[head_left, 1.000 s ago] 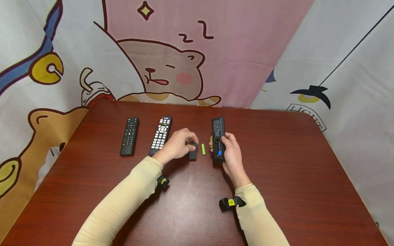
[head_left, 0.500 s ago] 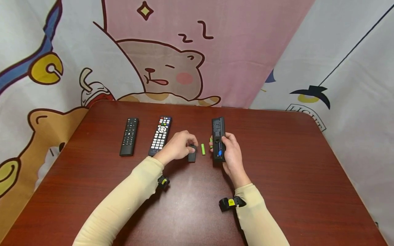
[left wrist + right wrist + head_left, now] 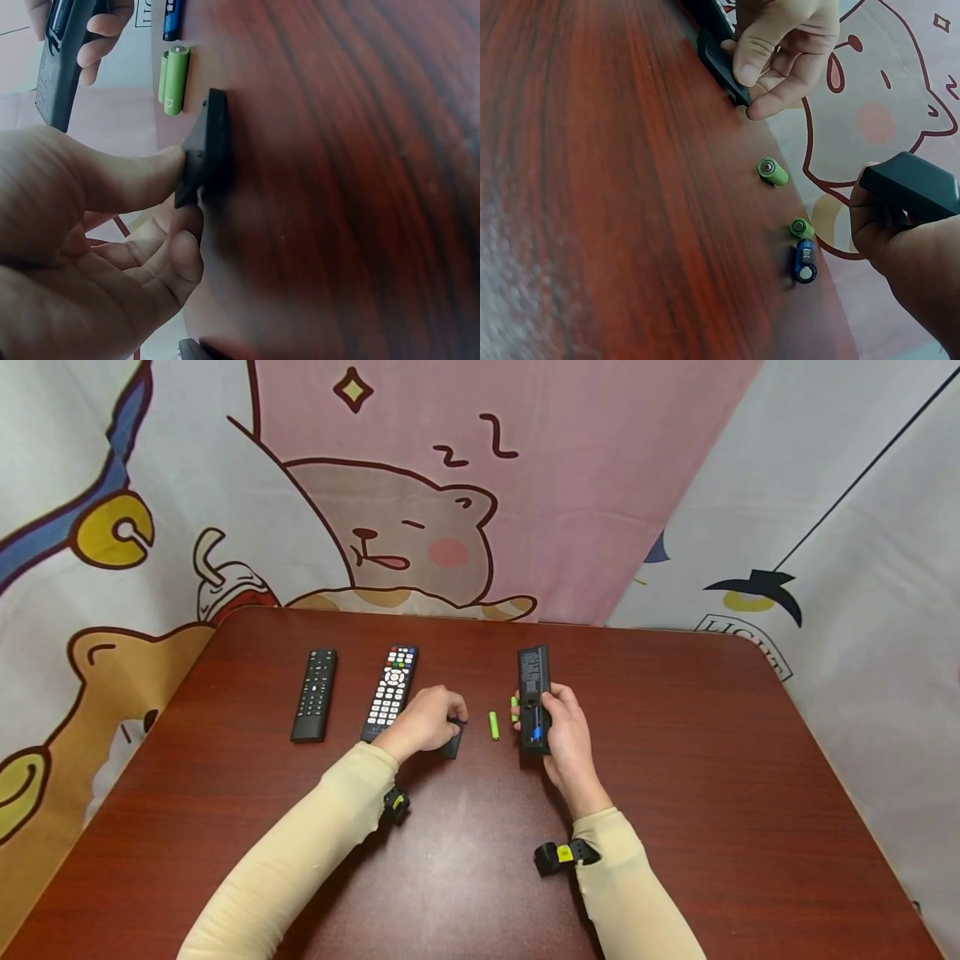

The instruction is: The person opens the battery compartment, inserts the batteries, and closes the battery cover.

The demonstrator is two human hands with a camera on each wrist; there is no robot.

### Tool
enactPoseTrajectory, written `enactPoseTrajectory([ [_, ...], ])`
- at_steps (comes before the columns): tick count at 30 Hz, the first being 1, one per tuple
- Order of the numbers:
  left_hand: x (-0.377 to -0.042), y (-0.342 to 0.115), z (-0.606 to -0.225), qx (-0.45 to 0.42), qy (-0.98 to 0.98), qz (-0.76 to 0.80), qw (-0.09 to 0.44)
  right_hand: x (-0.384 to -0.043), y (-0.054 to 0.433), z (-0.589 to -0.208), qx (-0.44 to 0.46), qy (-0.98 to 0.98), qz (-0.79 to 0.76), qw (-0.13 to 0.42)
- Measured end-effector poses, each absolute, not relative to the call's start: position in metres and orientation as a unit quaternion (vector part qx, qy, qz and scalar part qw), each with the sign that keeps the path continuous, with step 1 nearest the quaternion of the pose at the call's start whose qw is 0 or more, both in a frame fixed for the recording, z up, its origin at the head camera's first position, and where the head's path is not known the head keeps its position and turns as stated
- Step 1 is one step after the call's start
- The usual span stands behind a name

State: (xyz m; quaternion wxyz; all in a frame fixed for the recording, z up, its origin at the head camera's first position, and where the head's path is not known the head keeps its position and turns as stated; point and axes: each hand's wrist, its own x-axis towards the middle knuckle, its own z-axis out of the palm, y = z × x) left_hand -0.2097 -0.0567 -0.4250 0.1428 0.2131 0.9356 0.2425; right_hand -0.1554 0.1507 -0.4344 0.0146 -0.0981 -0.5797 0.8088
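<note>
My left hand [image 3: 425, 720] pinches a black battery cover [image 3: 206, 146] between thumb and fingers, low over the table and tilted on edge. My right hand [image 3: 568, 739] grips a black remote control [image 3: 533, 681], its back turned up and the battery compartment uncovered; something blue shows inside. Between the hands lies a green battery [image 3: 493, 725]. A second green battery [image 3: 801, 227] and a blue battery [image 3: 805, 261] lie close together on the tabletop in the right wrist view, near the held remote.
Two more remotes lie button side up to the left: a plain black remote [image 3: 314, 696] and one with white buttons [image 3: 390, 687], partly behind the left forearm. The brown table [image 3: 720, 793] ends at a printed cloth [image 3: 570, 485] behind.
My left hand has drawn the battery cover a little to the left, away from the green battery, and tilted it. The right hand keeps the remote almost still.
</note>
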Motion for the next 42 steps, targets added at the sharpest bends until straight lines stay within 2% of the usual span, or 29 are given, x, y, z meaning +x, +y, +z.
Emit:
enactPoseTrajectory([
  [14, -0.205, -0.048, -0.423, 0.196, 0.941, 0.246, 0.125, -0.155, 0.154, -0.432, -0.103, -0.59, 0.801, 0.014],
  [25, -0.197, -0.03, -0.418, 0.247, 0.924, 0.276, 0.095, -0.156, 0.159, -0.436, -0.1, -0.57, 0.816, 0.017],
  [42, -0.191, 0.0, -0.414, 0.271, 0.913, 0.28, 0.124, -0.157, 0.171, -0.435, -0.107, -0.575, 0.811, 0.021],
])
